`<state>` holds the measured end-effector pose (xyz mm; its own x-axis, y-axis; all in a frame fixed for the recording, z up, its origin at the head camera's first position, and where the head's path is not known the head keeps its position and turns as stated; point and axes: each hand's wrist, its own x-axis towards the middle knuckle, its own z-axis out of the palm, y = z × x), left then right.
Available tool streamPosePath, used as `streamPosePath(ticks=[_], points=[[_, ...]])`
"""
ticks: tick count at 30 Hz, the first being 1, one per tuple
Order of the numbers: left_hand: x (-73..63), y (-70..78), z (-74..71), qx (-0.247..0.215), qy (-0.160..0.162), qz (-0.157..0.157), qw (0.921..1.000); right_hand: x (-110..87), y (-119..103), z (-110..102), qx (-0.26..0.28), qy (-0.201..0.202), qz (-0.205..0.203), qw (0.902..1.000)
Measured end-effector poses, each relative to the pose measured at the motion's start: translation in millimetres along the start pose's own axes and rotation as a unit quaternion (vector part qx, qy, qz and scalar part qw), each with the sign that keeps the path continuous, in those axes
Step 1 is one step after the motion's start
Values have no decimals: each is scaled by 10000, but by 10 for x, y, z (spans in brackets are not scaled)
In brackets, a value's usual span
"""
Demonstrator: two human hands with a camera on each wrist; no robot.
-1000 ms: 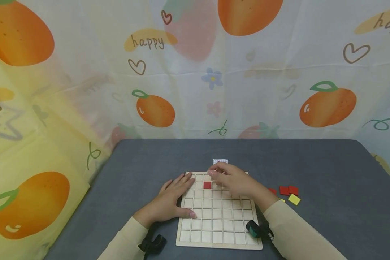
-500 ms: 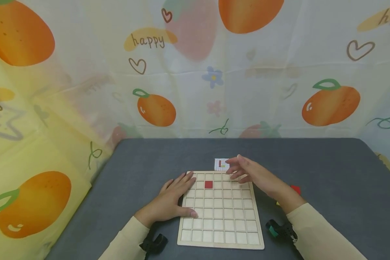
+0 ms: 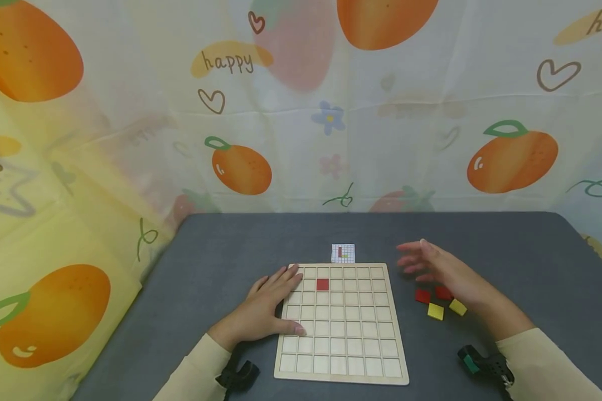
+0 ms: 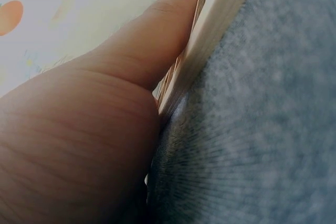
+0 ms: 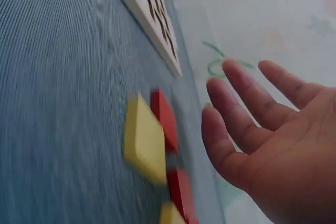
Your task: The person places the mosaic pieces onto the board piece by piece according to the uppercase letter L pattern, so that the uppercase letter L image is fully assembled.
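Note:
A pale wooden grid board (image 3: pixel 338 381) lies flat, one red square tile (image 3: pixel 323 284) set in a cell of its second row from the top. My left hand (image 3: pixel 267 309) rests spread on the board's left edge; in the left wrist view its thumb (image 4: pixel 163 24) lies along the rim. Off to the right, my right hand (image 3: pixel 441 270) hovers near loose tiles, fingers relaxed, holding nothing. Below it lie a red tile (image 3: pixel 423 296), another red tile (image 3: pixel 443 293), partly covered, and two yellow tiles (image 3: pixel 435 311). The right wrist view shows a yellow tile (image 5: pixel 144 140) apart from the fingertips.
Just beyond the board's far edge sits a small printed grid card (image 3: pixel 343 253) with a red and yellow pattern. The dark grey tabletop (image 3: pixel 221 245) ends at a fruit-printed curtain (image 3: pixel 291 139). Black wrist cameras (image 3: pixel 486 365) hang by both forearms.
My right hand has moved from above the board's top rows rightward to above the loose tiles, uncovering the card and the board's right side. The left hand has stayed put.

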<state>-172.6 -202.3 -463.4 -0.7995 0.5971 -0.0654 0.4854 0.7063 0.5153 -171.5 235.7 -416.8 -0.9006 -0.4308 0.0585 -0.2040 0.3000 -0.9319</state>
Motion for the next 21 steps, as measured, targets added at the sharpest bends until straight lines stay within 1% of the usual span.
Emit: streamPosePath(ticks=[2, 8, 11, 15, 18, 21], points=[[4, 4, 2, -18, 9, 16, 10000, -69, 32, -86, -103, 92, -22, 9999], [5, 7, 3, -34, -9, 31, 10000, -245, 164, -285, -123, 361, 61, 9993], [3, 1, 2, -15, -22, 16, 10000, -305, 241, -318, -271, 560, 81, 9980], [5, -5, 2, -24, -7, 43, 10000, -327, 330, -300, -518, 788, 139, 9954], [5, -11, 7, 0, 5, 64, 10000, -322, 379, -269, -605, 657, 283, 9956], [5, -12, 10, 37, 15, 74, 10000, -318, 425, -237, -585, 315, 377, 9971]])
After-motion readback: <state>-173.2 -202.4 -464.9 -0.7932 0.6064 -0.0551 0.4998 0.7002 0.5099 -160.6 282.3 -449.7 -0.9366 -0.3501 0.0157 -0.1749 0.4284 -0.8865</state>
